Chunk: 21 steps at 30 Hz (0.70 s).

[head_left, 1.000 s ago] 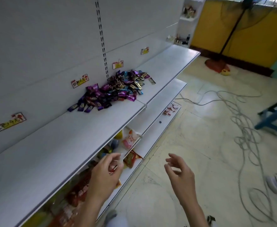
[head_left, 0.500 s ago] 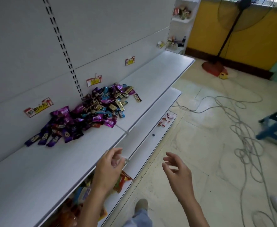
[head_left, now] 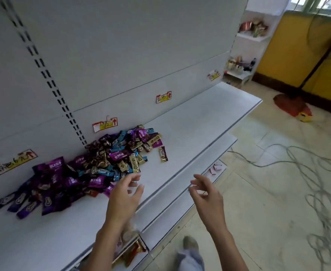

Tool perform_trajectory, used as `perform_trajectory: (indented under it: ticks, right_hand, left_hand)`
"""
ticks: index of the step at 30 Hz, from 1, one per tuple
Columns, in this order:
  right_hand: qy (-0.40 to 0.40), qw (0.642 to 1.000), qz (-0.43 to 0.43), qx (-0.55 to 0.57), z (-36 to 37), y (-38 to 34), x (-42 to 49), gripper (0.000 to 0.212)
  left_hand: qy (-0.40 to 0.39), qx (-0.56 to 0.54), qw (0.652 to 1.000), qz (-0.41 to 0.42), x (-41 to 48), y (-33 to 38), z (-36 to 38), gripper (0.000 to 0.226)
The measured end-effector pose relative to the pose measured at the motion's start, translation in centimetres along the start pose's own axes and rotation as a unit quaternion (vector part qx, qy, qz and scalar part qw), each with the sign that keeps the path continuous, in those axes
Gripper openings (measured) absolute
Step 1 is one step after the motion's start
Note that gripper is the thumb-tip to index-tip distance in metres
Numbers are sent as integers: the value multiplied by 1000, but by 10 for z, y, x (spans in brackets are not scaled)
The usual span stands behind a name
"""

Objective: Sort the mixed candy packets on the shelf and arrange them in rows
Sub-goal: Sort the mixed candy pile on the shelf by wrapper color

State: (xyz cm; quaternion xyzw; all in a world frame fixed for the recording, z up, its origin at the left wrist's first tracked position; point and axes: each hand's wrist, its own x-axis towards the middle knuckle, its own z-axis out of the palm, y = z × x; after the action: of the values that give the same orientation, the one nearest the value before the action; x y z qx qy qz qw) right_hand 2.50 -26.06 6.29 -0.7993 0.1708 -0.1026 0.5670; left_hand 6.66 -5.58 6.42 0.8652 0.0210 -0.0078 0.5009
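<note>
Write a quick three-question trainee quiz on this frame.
1. True or false: the left hand and the right hand each hold a packet.
2. Where does the candy pile lie? A) on the white shelf, against its back; B) on the floor; C) in a basket.
3. Fill in: the word printed on the large purple packets is ____.

Key: 1. False; both hands are open and hold nothing. 2. A. 3. KISS.
</note>
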Motion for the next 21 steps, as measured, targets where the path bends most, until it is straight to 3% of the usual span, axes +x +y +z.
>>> perform_trajectory:
  ticks: [3, 6, 12, 17, 21]
  right_hand:
    - [-63, 998, -16, -20, 3, 0, 58, 31]
    - [-144, 987, -24, -62, 8, 1, 117, 31]
    - [-316, 928, -38, -192, 43, 13, 195, 33]
    - [-319, 911, -69, -251, 84, 18, 200, 47]
    - [-314, 868, -127, -363, 110, 11, 196, 53]
  left_hand:
    - [63, -12, 996, -61, 32, -5, 23, 21]
    - [140, 46, 982, -119, 57, -14, 45, 24]
    - [232, 129, 951, -155, 85, -22, 80, 40]
    - [313, 144, 913, -217, 104, -28, 84, 56]
    - [339, 170, 889, -255, 115, -30, 86, 62]
